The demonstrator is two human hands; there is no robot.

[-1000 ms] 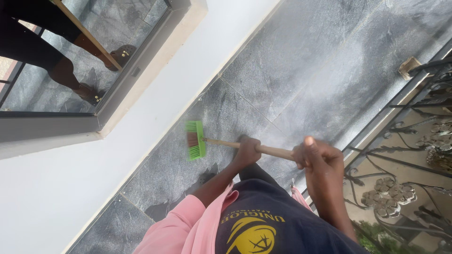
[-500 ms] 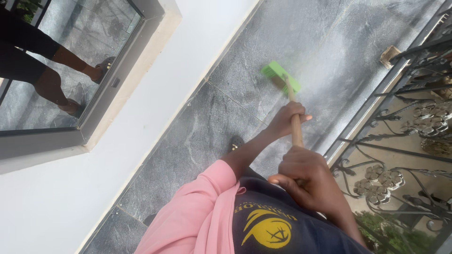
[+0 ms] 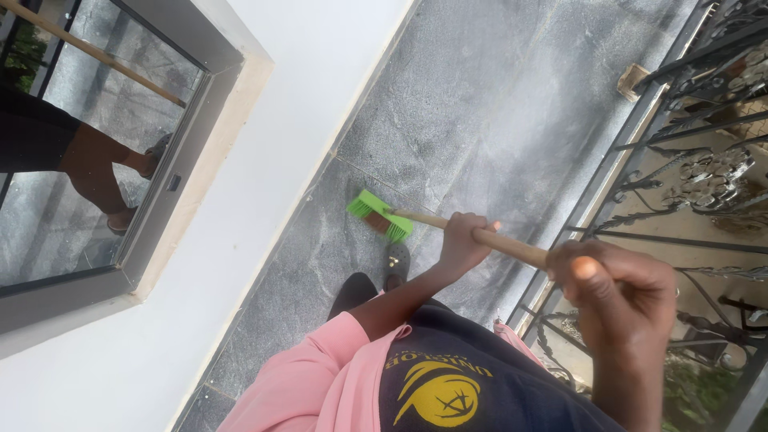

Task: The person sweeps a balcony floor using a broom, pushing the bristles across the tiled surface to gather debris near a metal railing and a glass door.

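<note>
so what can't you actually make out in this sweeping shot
Head view only:
- Broom handle: its upper end is hidden inside the right hand.
- Left hand: its grip covers part of the handle.
- Green broom head: where the bristles meet the stone floor is too small to judge.
- Feet: mostly hidden by the person's torso.

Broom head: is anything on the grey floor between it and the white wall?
Nothing visible. The green broom head rests on bare grey floor, and the strip up to the white wall shows only tile. The shoe sits behind it.
</note>
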